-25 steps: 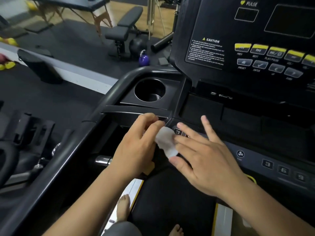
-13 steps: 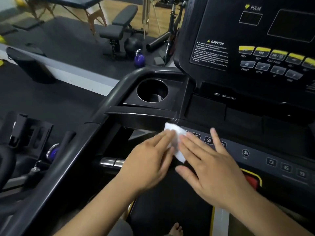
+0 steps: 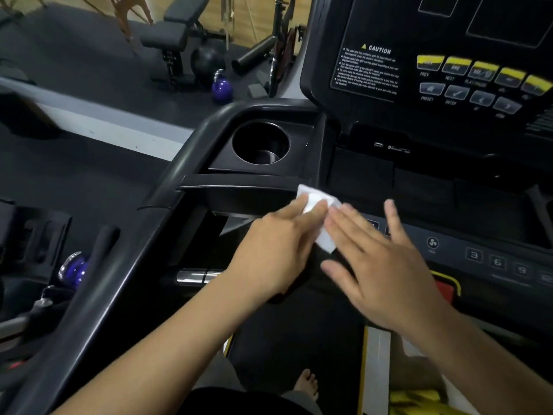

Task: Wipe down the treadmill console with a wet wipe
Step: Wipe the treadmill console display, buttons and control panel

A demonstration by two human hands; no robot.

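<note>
Wet wipe (image 3: 315, 195): spread flat on the console's (image 3: 449, 256) nine-o'clock corner, at five o'clock of the cup holder (image 3: 260, 145). Pressed under left hand (image 3: 275, 250) and right hand (image 3: 380, 265), fingers straight, gripping nothing, likely for broad wiping contact.

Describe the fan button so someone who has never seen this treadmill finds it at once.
Start at the treadmill console, the tall black panel with the yellow buttons. On the key strip along its lower edge, the fan button sits just right of the right hand and left of the number keys. It alone shows a round fan-blade symbol instead of a digit.
</note>
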